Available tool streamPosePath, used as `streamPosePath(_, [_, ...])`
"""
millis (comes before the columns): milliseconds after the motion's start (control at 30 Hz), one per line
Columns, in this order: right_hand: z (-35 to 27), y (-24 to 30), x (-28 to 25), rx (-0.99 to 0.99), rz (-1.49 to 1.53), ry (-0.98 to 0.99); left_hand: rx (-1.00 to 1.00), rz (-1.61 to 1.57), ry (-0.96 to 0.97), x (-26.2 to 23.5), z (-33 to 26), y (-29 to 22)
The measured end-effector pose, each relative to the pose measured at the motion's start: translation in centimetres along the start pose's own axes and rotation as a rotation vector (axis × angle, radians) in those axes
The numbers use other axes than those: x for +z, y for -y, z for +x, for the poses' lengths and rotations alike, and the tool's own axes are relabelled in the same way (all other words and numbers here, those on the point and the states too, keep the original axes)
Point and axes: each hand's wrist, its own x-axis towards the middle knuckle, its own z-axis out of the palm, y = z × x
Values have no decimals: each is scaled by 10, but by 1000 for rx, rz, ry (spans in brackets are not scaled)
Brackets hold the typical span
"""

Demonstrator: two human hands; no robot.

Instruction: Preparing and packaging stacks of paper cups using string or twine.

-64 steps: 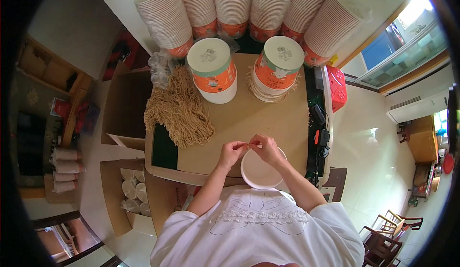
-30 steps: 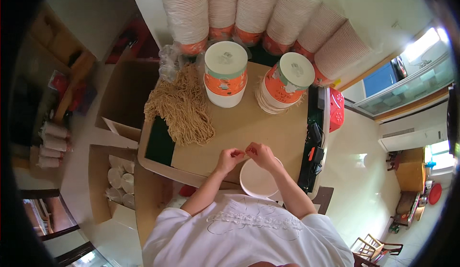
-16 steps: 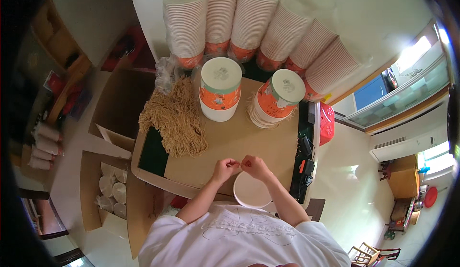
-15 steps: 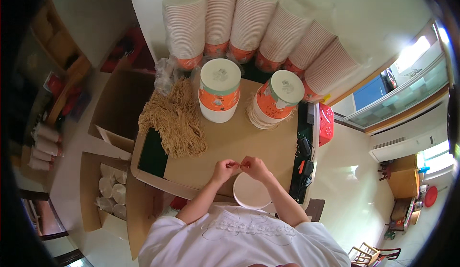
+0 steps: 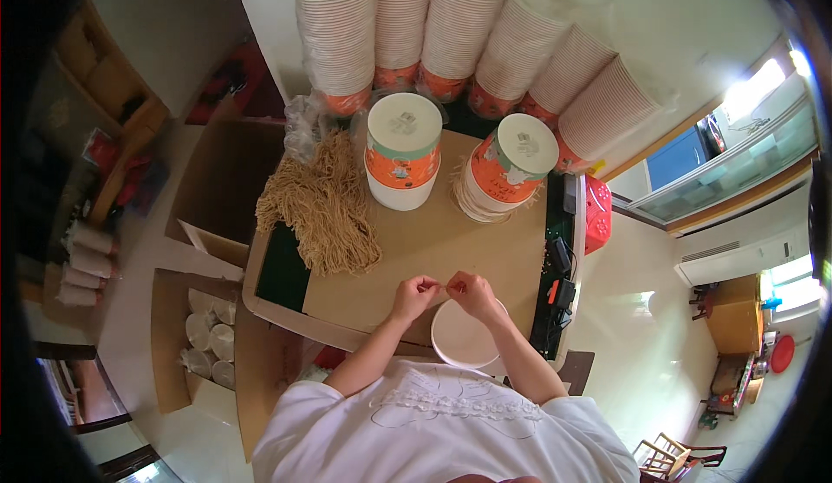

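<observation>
My left hand (image 5: pixel 418 298) and my right hand (image 5: pixel 473 293) meet fingertip to fingertip over the near edge of a cardboard sheet (image 5: pixel 407 257). Both are closed in a pinch. Whatever thin thing sits between the fingers is too small to name. Just below my right hand is a round white paper tub (image 5: pixel 461 349), partly covered by the forearm. To the left lies a loose heap of tan cords (image 5: pixel 325 214). Beyond my hands stand two upturned orange, green and white paper tubs, one left (image 5: pixel 403 166) and one right (image 5: pixel 507 175), the latter with tan strands around its base.
Tall plastic-wrapped stacks of paper tubs (image 5: pixel 459 28) line the wall behind. Black adapters with cables (image 5: pixel 562 292) lie along the table's right edge, near a red plastic basket (image 5: pixel 598 214). Open cardboard boxes (image 5: pixel 195 344) stand on the floor at the left, one holding wrapped white tubs.
My fingertips have drawn slightly apart, still pinched. The whole view has shifted a little; the tubs and cords stay in place.
</observation>
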Motion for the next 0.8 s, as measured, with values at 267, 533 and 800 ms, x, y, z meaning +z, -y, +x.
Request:
streamPosePath(267, [-1, 11, -2, 19, -18, 6, -66, -43, 20, 0, -3, -10])
streamPosePath(533, [-4, 15, 1, 0, -17, -19, -1, -31, 4, 1, -1, -2])
streamPosePath(800, [-4, 13, 3, 15, 11, -88, -110, -61, 29, 1, -3, -13])
